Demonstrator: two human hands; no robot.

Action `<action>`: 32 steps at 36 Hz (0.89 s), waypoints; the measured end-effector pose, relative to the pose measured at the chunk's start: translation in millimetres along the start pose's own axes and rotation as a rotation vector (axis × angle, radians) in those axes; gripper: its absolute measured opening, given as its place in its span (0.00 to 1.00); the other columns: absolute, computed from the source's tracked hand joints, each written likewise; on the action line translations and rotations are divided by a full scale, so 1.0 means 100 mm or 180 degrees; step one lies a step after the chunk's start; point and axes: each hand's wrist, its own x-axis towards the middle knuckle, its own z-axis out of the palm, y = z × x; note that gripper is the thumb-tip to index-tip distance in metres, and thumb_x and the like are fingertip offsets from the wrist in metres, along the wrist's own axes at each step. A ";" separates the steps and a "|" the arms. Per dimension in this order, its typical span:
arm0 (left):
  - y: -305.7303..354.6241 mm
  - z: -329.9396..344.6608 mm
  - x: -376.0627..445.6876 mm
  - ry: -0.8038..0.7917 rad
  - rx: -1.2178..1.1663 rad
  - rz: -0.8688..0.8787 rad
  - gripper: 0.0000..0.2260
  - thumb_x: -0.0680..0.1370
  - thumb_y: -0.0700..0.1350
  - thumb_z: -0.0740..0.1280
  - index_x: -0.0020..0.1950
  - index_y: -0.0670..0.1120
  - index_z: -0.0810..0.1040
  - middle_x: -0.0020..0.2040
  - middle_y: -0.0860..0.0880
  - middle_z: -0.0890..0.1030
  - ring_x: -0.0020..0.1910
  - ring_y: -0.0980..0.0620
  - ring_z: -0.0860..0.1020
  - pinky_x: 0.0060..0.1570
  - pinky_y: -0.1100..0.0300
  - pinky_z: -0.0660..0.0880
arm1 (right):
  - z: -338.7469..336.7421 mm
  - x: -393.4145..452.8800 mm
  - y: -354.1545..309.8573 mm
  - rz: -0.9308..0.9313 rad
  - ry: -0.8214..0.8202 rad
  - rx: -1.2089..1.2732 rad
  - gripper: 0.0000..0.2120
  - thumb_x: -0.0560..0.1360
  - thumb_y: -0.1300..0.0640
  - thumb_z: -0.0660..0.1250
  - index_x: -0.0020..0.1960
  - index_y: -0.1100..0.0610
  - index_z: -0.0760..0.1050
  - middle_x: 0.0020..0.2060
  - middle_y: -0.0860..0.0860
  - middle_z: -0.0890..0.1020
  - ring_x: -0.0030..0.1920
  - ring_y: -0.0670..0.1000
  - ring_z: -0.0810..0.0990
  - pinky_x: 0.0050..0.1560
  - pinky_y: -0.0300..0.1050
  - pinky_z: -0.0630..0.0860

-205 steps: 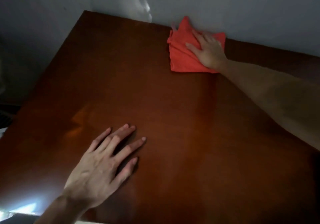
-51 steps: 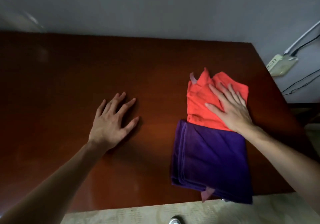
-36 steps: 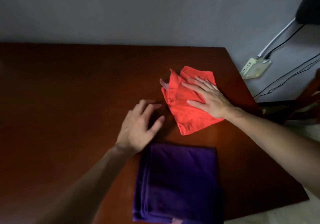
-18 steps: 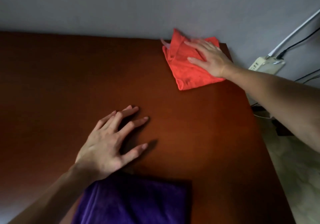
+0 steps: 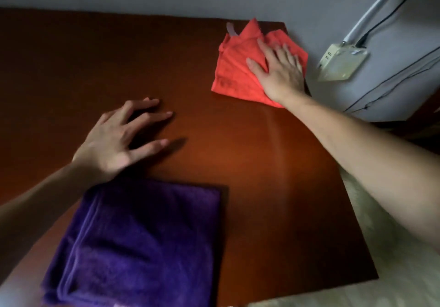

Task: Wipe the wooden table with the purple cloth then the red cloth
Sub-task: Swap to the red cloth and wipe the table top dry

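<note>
My right hand (image 5: 278, 71) lay flat, fingers spread, pressing the red cloth (image 5: 240, 68) at the tabletop's (image 5: 262, 168) 1 o'clock corner. My left hand (image 5: 119, 140) rested open, fingertips down, near centre. The folded purple cloth (image 5: 138, 245) sat at 7 o'clock, ungripped.

Bare wooden table (image 5: 59, 64) left (wide open); purple cloth (image 5: 142, 242) blocks the near edge.

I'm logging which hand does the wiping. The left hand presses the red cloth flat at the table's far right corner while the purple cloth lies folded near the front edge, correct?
Not quite: the head view shows the right hand pressing the red cloth. The left hand rests bare on the table. The purple cloth does lie folded near the front edge.
</note>
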 end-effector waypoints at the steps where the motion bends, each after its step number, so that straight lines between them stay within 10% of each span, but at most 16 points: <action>1: 0.01 0.00 0.00 -0.0022 -0.0016 -0.0041 0.31 0.74 0.73 0.54 0.76 0.65 0.65 0.79 0.61 0.58 0.78 0.64 0.52 0.72 0.58 0.48 | -0.02 -0.15 0.00 0.0022 -0.0006 -0.0006 0.33 0.81 0.30 0.51 0.82 0.40 0.55 0.83 0.51 0.57 0.83 0.55 0.51 0.82 0.57 0.46; 15: 0.72 0.23 -0.67 0.0592 -0.0198 0.0043 0.26 0.78 0.62 0.58 0.72 0.52 0.75 0.75 0.46 0.71 0.78 0.46 0.64 0.74 0.41 0.62 | -0.28 -2.42 0.05 -0.0326 -0.0012 -0.0183 0.35 0.78 0.28 0.48 0.82 0.40 0.57 0.83 0.47 0.59 0.83 0.53 0.54 0.81 0.58 0.52; 32: 1.25 0.83 -1.66 0.0415 0.0546 0.0008 0.25 0.82 0.60 0.55 0.80 0.58 0.62 0.82 0.50 0.57 0.82 0.53 0.53 0.78 0.44 0.55 | -0.50 -3.31 0.08 -0.0898 -0.0204 -0.0441 0.33 0.83 0.31 0.50 0.83 0.44 0.55 0.84 0.50 0.55 0.84 0.53 0.50 0.80 0.61 0.55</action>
